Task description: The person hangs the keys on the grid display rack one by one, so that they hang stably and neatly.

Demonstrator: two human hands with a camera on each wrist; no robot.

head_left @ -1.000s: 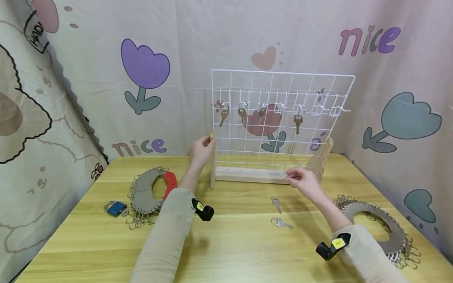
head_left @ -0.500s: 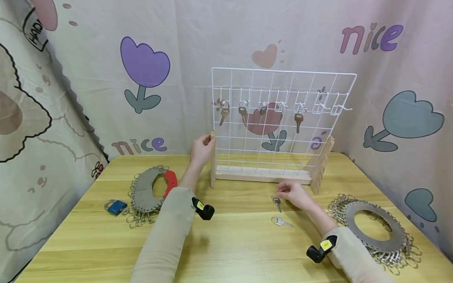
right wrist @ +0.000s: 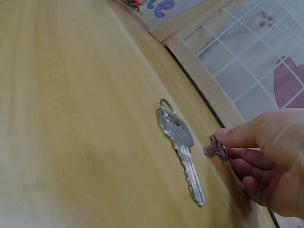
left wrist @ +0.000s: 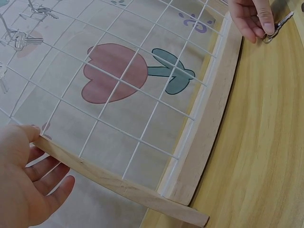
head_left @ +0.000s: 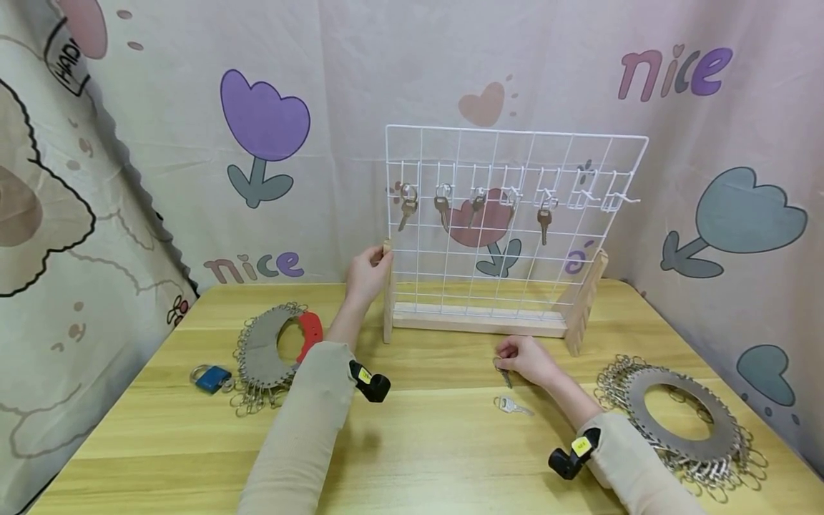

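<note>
My right hand [head_left: 529, 357] pinches a silver key [right wrist: 216, 149] low over the table, thumb across the key's head end. In the left wrist view, the blade of this key sticks out beyond the thumb. A second key [head_left: 513, 406] with a ring lies flat on the table in front of that hand. My left hand [head_left: 368, 274] grips the upper end of the left wooden post [left wrist: 102, 176] of a white wire grid rack [head_left: 496, 252]. Several keys hang from hooks on the grid, among them a brown-looking key [head_left: 544, 223]; two hooks at the right hold nothing.
To the left lie a blue padlock [head_left: 212, 378] and a grey ring plate [head_left: 260, 350] with a red part and many small clips. A similar grey ring [head_left: 650, 375] lies at the right, near the right forearm. A patterned curtain [head_left: 347, 86] hangs behind the table.
My right hand has moved left and down from near the rack's base to the farther loose key and now pinches it. The left hand has stayed on the post.
</note>
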